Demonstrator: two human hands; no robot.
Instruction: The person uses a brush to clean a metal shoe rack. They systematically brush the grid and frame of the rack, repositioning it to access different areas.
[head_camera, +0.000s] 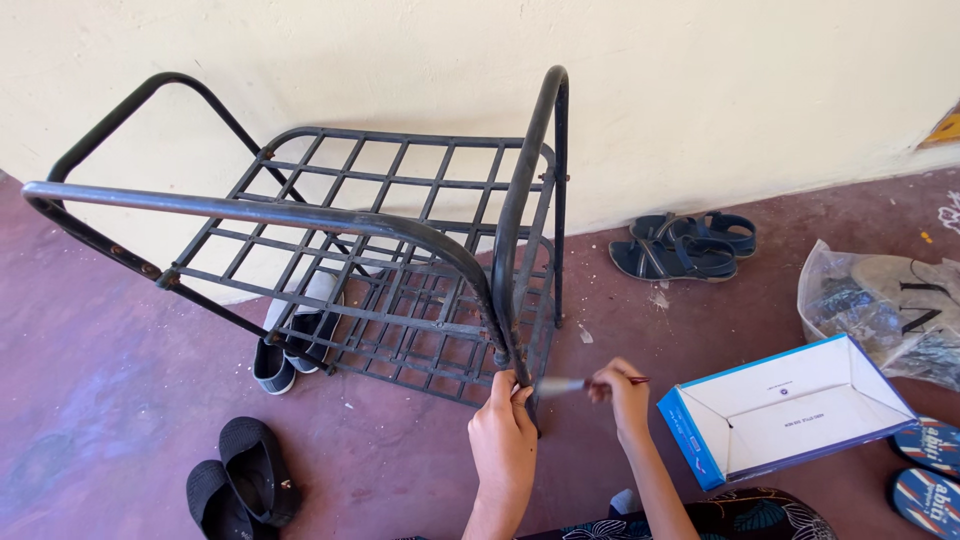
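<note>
A black metal shoe rack (400, 230) with grid shelves stands against a cream wall. My left hand (503, 435) grips the lower end of its front right leg. My right hand (620, 392) holds a small paintbrush (580, 384) with a red handle; its bristles point left, close to the same leg just beside my left hand.
An open blue and white cardboard box (790, 410) lies at the right. Dark sandals (685, 250) sit by the wall, black slippers (240, 480) at lower left, shoes (290, 345) under the rack, and a plastic bag (890, 300) at far right.
</note>
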